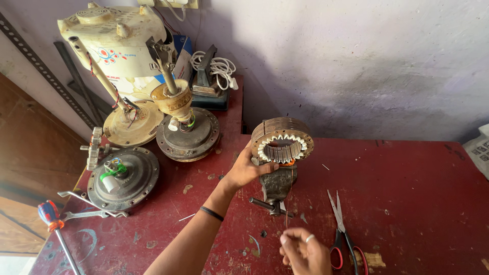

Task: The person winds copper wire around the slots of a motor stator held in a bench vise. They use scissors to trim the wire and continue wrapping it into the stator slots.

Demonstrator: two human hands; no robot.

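Stator core (282, 140), a rusty round ring of stacked plates with pale slot liners inside, sits on top of a small bench vise (277, 184) near the middle of the red table (407, 203). Its lower part is hidden behind the left hand (247, 170), which closes around its left rim, with a thin black band on the wrist. The right hand (303, 249) is at the near edge, partly cut off by the frame; its fingers are pinched narrow together, maybe around a fine wire, but I cannot tell what they hold. Red-handled scissors (342, 229) lie just right of this hand, their handles partly cut off. On the far left stand 3 ceiling fan motors (122, 175), and behind them is a cream appliance housing (119, 43) with a small red and blue flower print on its side; the print is too small to make out more. A dark iron with a white cord (211, 76) rests against the wall. A screwdriver with a red and blue handle (51, 216) lies at the near left edge, its tip cut off. At the right edge is a pale printed packet (480, 147), only partly visible. Right of the vise the table top has much open room, with chipped paint and small scraps.
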